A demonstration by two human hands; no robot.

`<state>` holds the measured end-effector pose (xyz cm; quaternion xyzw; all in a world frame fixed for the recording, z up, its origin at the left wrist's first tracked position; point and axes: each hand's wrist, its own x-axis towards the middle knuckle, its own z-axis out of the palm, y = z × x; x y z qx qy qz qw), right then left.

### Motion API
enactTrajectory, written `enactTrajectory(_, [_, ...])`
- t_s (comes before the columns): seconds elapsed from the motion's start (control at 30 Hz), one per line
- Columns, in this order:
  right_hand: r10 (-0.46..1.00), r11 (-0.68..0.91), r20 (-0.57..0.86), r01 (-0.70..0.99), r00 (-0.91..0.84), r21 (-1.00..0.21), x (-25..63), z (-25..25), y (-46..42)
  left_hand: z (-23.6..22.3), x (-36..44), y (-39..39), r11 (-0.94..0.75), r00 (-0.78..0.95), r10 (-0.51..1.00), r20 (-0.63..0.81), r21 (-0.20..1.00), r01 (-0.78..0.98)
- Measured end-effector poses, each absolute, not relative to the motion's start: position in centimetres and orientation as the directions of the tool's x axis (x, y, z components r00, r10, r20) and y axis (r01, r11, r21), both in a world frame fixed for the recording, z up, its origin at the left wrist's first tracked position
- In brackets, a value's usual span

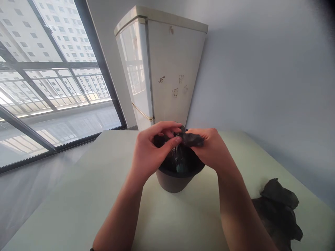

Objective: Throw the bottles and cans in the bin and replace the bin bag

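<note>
A small dark bin [175,181] stands on a pale table [78,195], lined with a black plastic bag [180,158]. Both hands meet just above its mouth. My left hand [150,150] pinches the gathered top of the bag with thumb and fingers. My right hand [210,148] is closed on a bunched end of the same bag [192,139], held beside the left fingertips. What lies inside the bag is mostly hidden; something glossy shows through the plastic.
A heap of crumpled black plastic bags [281,211] lies on the table at the right. A white fridge [159,69] stands behind the table against the wall. A large window [49,80] fills the left side.
</note>
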<state>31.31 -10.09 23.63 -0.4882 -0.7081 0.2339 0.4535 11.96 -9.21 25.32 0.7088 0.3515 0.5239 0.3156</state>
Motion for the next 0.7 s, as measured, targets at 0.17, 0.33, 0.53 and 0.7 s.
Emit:
enactTrajectory(0.17, [0.847, 0.443, 0.531, 0.518, 0.025, -0.731, 31.5, 23.8, -10.5, 24.8, 10.9, -8.4, -0.57, 0.066, 0.811, 0.581, 0.761, 0.309])
enactTrajectory(0.33, [0.88, 0.451, 0.456, 0.525, -0.13, -0.722, 31.1, 24.1, -10.7, 23.2, 10.6, -6.2, -0.467, 0.176, 0.873, 0.455, 0.676, 0.57])
enactTrajectory(0.53, [0.896, 0.368, 0.445, 0.59, -0.017, -0.719, 30.6, 23.1, -10.1, 23.0, 10.6, -5.8, -0.413, 0.236, 0.91, 0.34, 0.69, 0.594])
enactTrajectory(0.7, [0.895, 0.35, 0.447, 0.597, 0.015, -0.722, 30.6, 23.3, -10.2, 23.2, 10.8, -6.3, -0.429, 0.263, 0.903, 0.339, 0.694, 0.579])
